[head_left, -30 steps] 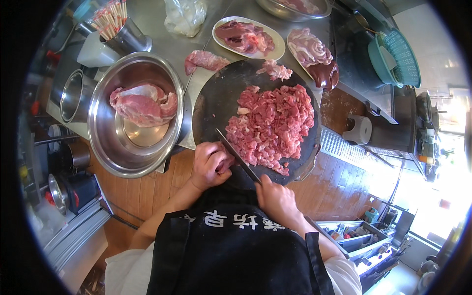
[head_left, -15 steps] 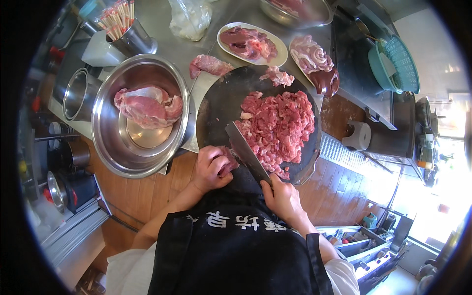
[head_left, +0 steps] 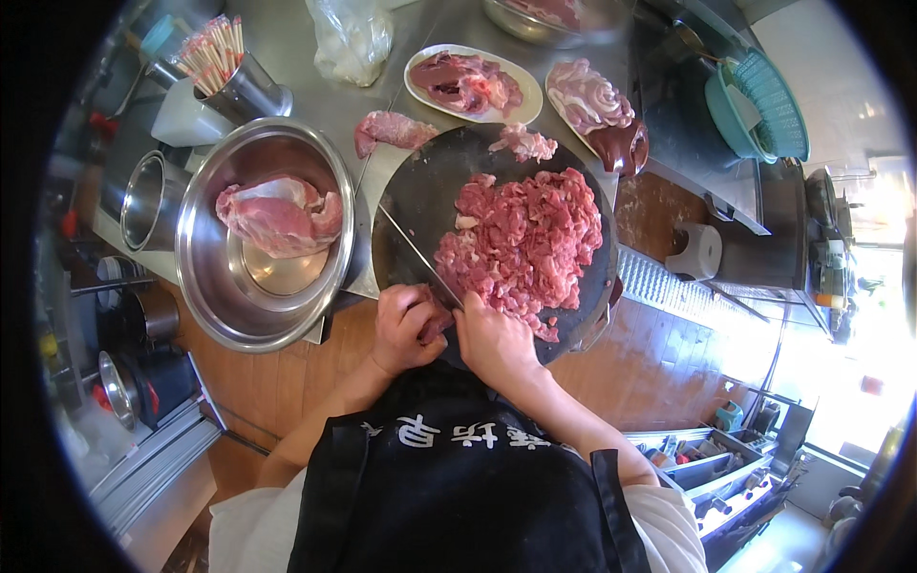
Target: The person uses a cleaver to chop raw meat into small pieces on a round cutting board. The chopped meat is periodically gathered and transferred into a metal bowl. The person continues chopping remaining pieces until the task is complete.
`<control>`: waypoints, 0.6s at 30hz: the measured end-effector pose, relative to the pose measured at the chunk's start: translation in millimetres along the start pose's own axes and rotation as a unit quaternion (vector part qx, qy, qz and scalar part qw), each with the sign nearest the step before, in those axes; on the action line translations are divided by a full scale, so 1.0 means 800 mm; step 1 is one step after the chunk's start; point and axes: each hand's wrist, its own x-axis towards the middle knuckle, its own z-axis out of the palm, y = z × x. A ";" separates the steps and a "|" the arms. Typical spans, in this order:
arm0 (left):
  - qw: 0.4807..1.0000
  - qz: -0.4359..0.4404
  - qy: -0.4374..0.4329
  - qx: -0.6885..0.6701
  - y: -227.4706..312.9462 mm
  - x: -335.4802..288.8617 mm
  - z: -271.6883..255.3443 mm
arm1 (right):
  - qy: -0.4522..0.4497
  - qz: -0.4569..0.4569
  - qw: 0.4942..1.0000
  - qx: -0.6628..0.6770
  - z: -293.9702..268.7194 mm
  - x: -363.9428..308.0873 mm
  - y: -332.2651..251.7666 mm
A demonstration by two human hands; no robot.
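My left hand (head_left: 403, 327) curls around a piece of raw meat (head_left: 437, 325) at the near left of a round dark chopping board (head_left: 409, 181). In my right hand (head_left: 495, 342) is the handle of a cleaver (head_left: 421, 256). Its blade appears nearly edge-on, slanting away to the left, close beside the held meat; whether it touches the meat is hidden by my fingers. A heap of sliced raw meat (head_left: 535, 239) covers the middle and right of the board. At the board's far edge lies a small pale lump of meat (head_left: 523, 143).
Left of the board stands a steel bowl (head_left: 196, 286) with a large meat piece (head_left: 282, 218). Beyond are another meat piece (head_left: 392, 132), an oval plate (head_left: 420, 95) of meat, a second plate with meat and liver (head_left: 621, 145), and a container of chopsticks (head_left: 253, 91).
The cleaver has swung left and turned from showing its broad face to nearly edge-on. My right hand has moved left, close to my left hand. The view has shifted slightly.
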 end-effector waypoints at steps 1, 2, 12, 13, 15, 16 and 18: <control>1.000 -0.009 0.004 -0.001 0.002 0.000 0.000 | -0.001 0.014 1.000 0.003 -0.009 -0.012 0.004; 1.000 -0.008 0.005 -0.001 0.001 0.000 0.000 | -0.031 0.047 0.998 0.010 -0.015 -0.026 0.012; 1.000 -0.005 0.003 -0.002 0.003 0.000 0.000 | -0.091 0.052 0.994 0.028 -0.048 -0.102 0.038; 1.000 -0.005 0.001 0.001 0.003 0.000 -0.001 | -0.096 0.046 0.994 0.023 -0.048 -0.101 0.036; 1.000 -0.001 -0.001 -0.001 0.005 0.005 -0.003 | -0.086 0.038 0.995 0.014 -0.045 -0.094 0.031; 1.000 0.002 -0.004 -0.002 0.005 0.006 -0.003 | -0.073 0.037 0.997 0.009 -0.039 -0.087 0.027; 1.000 -0.005 -0.007 0.006 0.001 0.003 -0.001 | -0.047 0.030 0.998 0.008 -0.024 -0.066 0.017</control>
